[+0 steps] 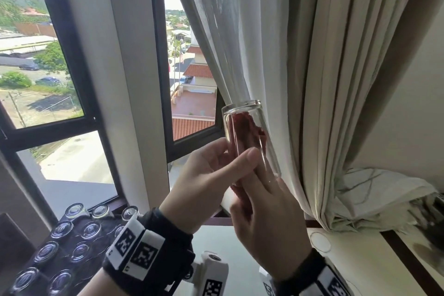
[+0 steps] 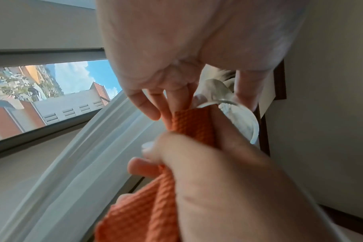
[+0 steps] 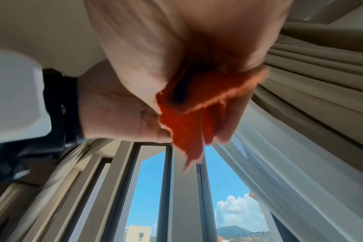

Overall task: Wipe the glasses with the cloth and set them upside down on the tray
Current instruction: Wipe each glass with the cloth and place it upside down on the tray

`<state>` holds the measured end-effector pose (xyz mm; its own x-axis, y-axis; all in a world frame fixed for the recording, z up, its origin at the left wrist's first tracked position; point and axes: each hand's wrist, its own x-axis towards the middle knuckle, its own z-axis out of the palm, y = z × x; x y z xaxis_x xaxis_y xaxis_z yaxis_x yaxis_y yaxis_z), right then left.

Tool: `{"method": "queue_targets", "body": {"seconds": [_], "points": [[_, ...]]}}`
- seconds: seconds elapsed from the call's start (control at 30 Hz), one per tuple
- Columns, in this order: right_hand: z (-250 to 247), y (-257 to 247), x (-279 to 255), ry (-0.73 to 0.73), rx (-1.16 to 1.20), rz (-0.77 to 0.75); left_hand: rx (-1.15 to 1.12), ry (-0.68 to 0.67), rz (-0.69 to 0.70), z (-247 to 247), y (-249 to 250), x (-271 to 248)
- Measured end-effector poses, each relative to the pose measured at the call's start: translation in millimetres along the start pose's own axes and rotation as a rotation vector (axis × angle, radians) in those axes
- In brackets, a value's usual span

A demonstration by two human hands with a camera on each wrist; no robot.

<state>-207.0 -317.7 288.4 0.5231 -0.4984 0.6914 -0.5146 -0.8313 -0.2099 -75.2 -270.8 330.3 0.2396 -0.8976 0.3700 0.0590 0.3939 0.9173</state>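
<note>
Glass held aloft before the window, long axis near upright, base uppermost, mouth facing down toward the right hand. Left hand grips its wall, thumb and fingers curled around it. Right-hand fingers, closed on the orange cloth, push it up into the bore. Tray, lower left, carries inverted glasses; the left hand is nearer it

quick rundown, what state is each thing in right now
glass: held up, base uppermost, cloth inside
cloth: bunched, pushed into the glass
left hand: grips the glass
right hand: grips the cloth
glasses on tray: upside down, in rows
curtain: drawn aside, bunched at the sill
</note>
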Motion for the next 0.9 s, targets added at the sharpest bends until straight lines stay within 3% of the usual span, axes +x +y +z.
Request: {"method": "queue_targets", "body": {"seconds": [0.17,0.27,0.37,0.4,0.5,0.6,0.67,0.73,0.77,0.8,0.83,0.9], "points": [[-3,-4,13,0.021,0.304,0.074,0.077,-0.107,-0.024,-14,-8,6],[-5,-16,19,-0.162,0.838,0.292,-0.050,-0.126,-0.115,-20,-14,11],[0,-19,23,-0.229,1.056,0.327,-0.116,-0.040,-0.211,-21,-21,15],[3,-15,20,-0.234,0.956,0.310,-0.085,-0.004,-0.219,-21,-21,17],[16,1,18,-0.169,0.105,0.097,0.069,0.048,-0.193,-15,-17,19],[21,3,19,-0.070,-0.003,0.064,0.182,0.026,-0.120,-14,-20,19],[15,-2,21,-0.043,0.440,0.182,0.116,-0.030,-0.130,-18,-21,19],[0,-16,25,-0.194,1.210,0.393,-0.032,-0.075,-0.180,-22,-21,17],[-6,-19,25,-0.232,1.520,0.424,-0.115,-0.077,-0.213,-21,-20,17],[-8,-21,25,-0.259,1.656,0.420,-0.165,-0.064,-0.240,-21,-20,18],[-6,-20,24,-0.282,1.624,0.425,-0.158,-0.036,-0.247,-20,-22,20],[5,-5,18,-0.281,1.147,0.396,-0.037,0.029,-0.215,-19,-25,25]]}}
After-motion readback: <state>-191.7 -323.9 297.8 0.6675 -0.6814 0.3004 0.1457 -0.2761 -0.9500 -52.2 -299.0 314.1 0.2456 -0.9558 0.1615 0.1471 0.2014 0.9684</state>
